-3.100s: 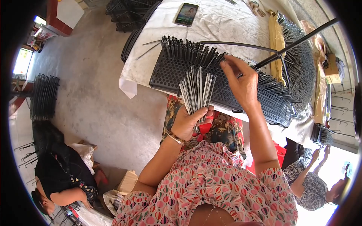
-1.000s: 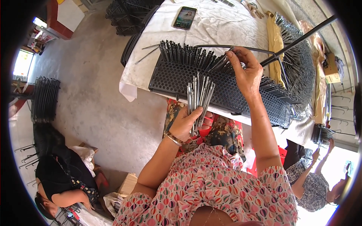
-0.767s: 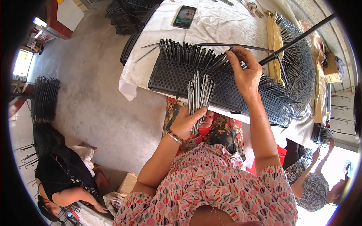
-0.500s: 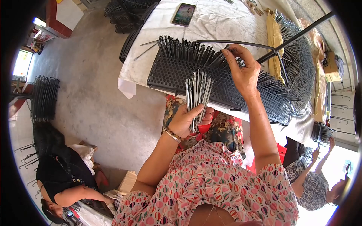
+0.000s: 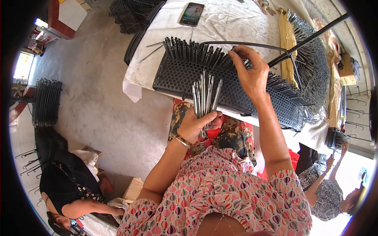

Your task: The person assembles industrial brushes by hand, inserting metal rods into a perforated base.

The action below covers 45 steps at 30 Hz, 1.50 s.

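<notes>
The left hand (image 5: 195, 125) is clenched around the lower ends of a bundle of thin metal rods (image 5: 205, 93), which stand upright out of the fist and fan a little at their tips; the bundle rises just in front of the near edge of the black perforated panel (image 5: 185, 76), overlapping it in the view; a bangle sits on that wrist. The right hand (image 5: 252, 74) is over the panel, farther in and to the right of the bundle, fingertips (image 5: 233, 53) pinched at the tops of the rods already standing in the panel (image 5: 197, 50); whether a single rod is between them cannot be told. The panel lies on a table covered with white cloth (image 5: 232, 19), its near edge along the table's edge; the planted rods form a dense row along its far side and lean over flat toward its right end. A dark pole (image 5: 311, 39) slants across above the panel's right half; beyond the panel on the cloth lies a phone (image 5: 191, 14); left of the panel is bare concrete floor (image 5: 94, 98), with a stack of black panels (image 5: 46, 101) standing far left; another person in dark clothes (image 5: 67, 185) sits on the floor well below and left of the panel.
</notes>
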Each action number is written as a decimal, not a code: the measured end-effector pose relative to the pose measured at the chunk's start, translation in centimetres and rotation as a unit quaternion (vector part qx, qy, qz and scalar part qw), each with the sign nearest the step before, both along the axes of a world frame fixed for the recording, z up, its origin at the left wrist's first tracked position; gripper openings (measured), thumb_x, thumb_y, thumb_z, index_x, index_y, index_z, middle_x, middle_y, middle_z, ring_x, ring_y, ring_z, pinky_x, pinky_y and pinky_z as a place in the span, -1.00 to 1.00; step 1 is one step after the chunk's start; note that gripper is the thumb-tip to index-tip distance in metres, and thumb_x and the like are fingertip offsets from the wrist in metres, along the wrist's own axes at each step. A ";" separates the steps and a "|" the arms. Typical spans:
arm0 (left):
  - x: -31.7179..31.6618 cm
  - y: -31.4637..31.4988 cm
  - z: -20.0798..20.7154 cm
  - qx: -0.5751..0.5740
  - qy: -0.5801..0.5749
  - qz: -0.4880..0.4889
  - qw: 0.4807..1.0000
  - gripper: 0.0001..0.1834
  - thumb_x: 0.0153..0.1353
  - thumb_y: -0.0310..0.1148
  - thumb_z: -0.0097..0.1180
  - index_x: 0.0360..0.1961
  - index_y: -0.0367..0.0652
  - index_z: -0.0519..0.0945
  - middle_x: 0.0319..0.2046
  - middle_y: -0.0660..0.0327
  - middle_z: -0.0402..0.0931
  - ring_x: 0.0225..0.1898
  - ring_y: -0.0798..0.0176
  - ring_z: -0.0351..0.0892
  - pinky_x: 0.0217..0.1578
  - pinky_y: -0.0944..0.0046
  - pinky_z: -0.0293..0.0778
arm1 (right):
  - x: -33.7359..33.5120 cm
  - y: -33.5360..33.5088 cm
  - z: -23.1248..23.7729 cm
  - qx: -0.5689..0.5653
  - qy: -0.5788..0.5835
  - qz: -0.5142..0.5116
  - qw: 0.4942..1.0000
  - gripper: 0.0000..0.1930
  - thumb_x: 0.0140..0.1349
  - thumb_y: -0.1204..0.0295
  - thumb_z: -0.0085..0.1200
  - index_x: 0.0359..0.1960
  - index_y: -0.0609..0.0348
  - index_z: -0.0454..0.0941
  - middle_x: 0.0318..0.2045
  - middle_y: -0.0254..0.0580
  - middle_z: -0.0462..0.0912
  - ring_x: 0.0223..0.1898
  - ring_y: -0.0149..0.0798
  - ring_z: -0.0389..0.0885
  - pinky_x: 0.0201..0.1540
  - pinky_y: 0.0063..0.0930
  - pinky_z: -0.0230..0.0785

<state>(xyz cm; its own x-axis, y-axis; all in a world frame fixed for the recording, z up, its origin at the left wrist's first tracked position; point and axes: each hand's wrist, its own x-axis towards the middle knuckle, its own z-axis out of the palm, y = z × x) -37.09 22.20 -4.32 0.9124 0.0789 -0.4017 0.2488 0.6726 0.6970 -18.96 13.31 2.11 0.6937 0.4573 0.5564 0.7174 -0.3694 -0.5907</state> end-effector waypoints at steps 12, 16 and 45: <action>0.4 -0.1 0.2 -0.030 0.032 0.022 0.999 -0.79 0.22 -0.44 0.06 -0.16 -0.34 0.51 -0.26 0.08 0.58 -0.31 0.28 0.60 -0.31 0.30 0.59 | 0.2 0.7 -0.8 -0.077 -0.172 0.094 0.978 -0.77 0.01 0.52 0.22 -0.23 0.15 0.61 -0.30 -0.27 0.61 -0.26 -0.22 0.54 -0.15 -0.39 0.28; 0.2 -0.2 -0.1 -0.004 -0.001 0.020 1.000 -0.79 0.22 -0.44 0.07 -0.17 -0.35 0.51 -0.27 0.09 0.58 -0.33 0.29 0.60 -0.30 0.32 0.58 | -0.4 0.3 -0.2 -0.031 -0.210 0.080 0.974 -0.80 0.04 0.52 0.21 -0.25 0.20 0.61 -0.36 -0.23 0.61 -0.31 -0.26 0.57 -0.25 -0.45 0.34; 0.3 -1.5 0.0 -0.038 0.029 0.024 0.999 -0.76 0.25 -0.38 0.04 -0.08 -0.24 0.46 -0.19 0.06 0.57 -0.21 0.21 0.61 -0.26 0.24 0.59 | -0.3 -1.2 -0.8 0.157 0.136 -0.010 0.978 -0.76 0.08 0.50 0.25 -0.24 0.28 0.51 -0.46 -0.23 0.65 -0.44 -0.51 0.56 -0.34 -0.63 0.42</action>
